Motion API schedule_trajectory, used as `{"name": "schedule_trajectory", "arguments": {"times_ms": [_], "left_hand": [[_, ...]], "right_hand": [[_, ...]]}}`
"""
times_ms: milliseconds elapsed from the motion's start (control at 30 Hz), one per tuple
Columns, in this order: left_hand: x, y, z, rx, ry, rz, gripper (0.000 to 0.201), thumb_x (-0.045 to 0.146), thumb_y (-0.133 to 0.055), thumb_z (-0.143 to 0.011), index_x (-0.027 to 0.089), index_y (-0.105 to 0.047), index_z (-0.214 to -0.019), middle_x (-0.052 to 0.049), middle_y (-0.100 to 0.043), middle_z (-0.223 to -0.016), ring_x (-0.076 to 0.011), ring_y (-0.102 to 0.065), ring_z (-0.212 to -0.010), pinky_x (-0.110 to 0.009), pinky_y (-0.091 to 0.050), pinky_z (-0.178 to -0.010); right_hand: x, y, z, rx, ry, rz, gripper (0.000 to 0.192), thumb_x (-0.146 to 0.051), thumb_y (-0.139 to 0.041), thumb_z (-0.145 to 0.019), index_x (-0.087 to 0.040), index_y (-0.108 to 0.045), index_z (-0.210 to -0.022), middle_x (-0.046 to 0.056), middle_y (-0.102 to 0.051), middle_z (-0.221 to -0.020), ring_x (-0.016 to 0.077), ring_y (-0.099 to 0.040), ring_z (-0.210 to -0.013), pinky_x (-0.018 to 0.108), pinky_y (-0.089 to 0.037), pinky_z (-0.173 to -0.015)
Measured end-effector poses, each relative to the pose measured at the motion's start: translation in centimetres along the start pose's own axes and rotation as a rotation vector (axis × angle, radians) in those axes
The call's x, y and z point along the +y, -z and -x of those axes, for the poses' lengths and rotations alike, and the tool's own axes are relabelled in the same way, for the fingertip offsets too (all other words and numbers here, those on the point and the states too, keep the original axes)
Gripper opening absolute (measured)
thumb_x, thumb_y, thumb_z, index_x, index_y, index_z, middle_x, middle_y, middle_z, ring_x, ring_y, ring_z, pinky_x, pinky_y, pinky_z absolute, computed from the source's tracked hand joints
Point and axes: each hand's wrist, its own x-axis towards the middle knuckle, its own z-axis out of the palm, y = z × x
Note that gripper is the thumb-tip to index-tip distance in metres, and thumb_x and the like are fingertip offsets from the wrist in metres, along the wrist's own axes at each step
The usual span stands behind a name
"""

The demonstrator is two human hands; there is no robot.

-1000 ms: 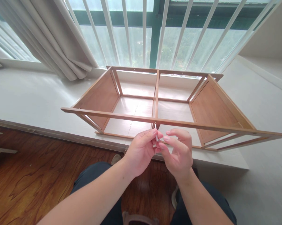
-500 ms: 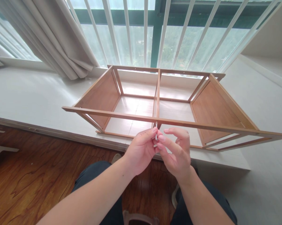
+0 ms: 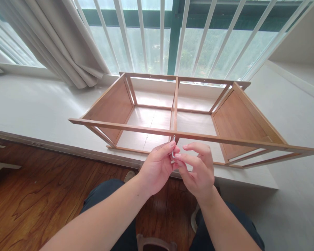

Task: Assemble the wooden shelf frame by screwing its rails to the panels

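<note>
A wooden frame (image 3: 136,129) with two side panels lies on the pale ledge. Under the middle of its front rail is a small L-shaped metal hex key (image 3: 173,138), its long arm pointing up to the joint where the centre bar meets the rail. My left hand (image 3: 157,167) pinches this arm between thumb and fingers. At the bent lower end, my right hand (image 3: 198,169) has its index finger and thumb closed in on the short arm, the other fingers curled loosely above. The tip of the key at the rail is too small to make out.
The pale window ledge (image 3: 42,101) bears the frame. Behind stand white window bars (image 3: 162,42) and a grey curtain (image 3: 68,45) at left. Below are the brown wood floor (image 3: 37,205), my knees, and part of a stool or chair (image 3: 157,242) between my legs.
The hex key has turned a little, so its bent short arm now shows. My right hand has shifted slightly to the right; my left hand and the frame stay almost in place.
</note>
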Motion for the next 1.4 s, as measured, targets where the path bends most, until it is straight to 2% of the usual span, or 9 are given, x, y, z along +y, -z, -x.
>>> {"name": "schedule_trajectory", "arguments": {"times_ms": [267,433,700,867,1000,1400], "left_hand": [[-0.2,-0.1,0.0,0.036,-0.012,-0.001,0.036,0.036,-0.097,-0.066,0.013,-0.07,-0.072,0.002,-0.063,-0.073,-0.0074,-0.054,-0.065,-0.021,-0.045,-0.063],[-0.4,0.0,-0.1,0.015,-0.05,-0.052,0.034,0.037,-0.095,-0.072,0.013,-0.07,-0.071,0.002,-0.06,-0.07,-0.0072,-0.053,-0.064,-0.02,-0.044,-0.062],[-0.5,0.0,-0.1,-0.004,-0.07,-0.118,0.038,0.044,-0.094,-0.073,0.013,-0.072,-0.072,0.001,-0.062,-0.069,-0.0078,-0.055,-0.063,-0.021,-0.046,-0.062],[-0.4,-0.1,0.0,0.021,-0.076,-0.135,0.039,0.046,-0.095,-0.071,0.013,-0.073,-0.072,0.002,-0.059,-0.068,-0.0071,-0.052,-0.061,-0.02,-0.046,-0.061],[-0.6,0.0,0.0,0.047,-0.077,-0.117,0.04,0.046,-0.096,-0.07,0.013,-0.074,-0.072,0.001,-0.06,-0.069,-0.0078,-0.053,-0.064,-0.02,-0.046,-0.061],[-0.8,-1.0,0.6,0.138,-0.078,0.072,0.035,0.032,-0.099,-0.065,0.011,-0.074,-0.075,0.001,-0.066,-0.075,-0.0057,-0.058,-0.066,-0.016,-0.048,-0.06]], "right_hand": [[0.2,-0.2,0.4,-0.023,-0.06,-0.045,0.022,-0.009,-0.066,-0.094,-0.025,-0.068,-0.108,0.008,-0.066,-0.109,0.0249,-0.068,-0.1,0.047,-0.063,-0.083],[0.2,-0.3,0.6,-0.03,-0.079,-0.092,0.024,-0.007,-0.067,-0.093,-0.025,-0.07,-0.108,0.008,-0.067,-0.109,0.0238,-0.068,-0.1,0.044,-0.062,-0.084],[0.5,0.0,0.8,0.033,-0.062,-0.094,0.026,-0.01,-0.068,-0.095,-0.025,-0.068,-0.116,0.007,-0.066,-0.108,0.0237,-0.068,-0.099,0.044,-0.062,-0.084],[0.9,-0.2,1.1,0.099,-0.042,-0.105,0.038,-0.012,-0.071,-0.095,-0.028,-0.063,-0.129,0.007,-0.067,-0.112,0.024,-0.069,-0.101,0.046,-0.063,-0.084],[1.0,-0.1,1.2,0.072,-0.017,-0.129,0.047,-0.007,-0.071,-0.093,-0.027,-0.062,-0.134,0.008,-0.065,-0.118,0.024,-0.068,-0.106,0.046,-0.062,-0.088],[0.2,-0.5,0.1,-0.033,0.048,-0.051,0.042,-0.009,-0.065,-0.099,-0.031,-0.067,-0.135,0.01,-0.061,-0.122,0.025,-0.065,-0.111,0.048,-0.062,-0.091]]}}
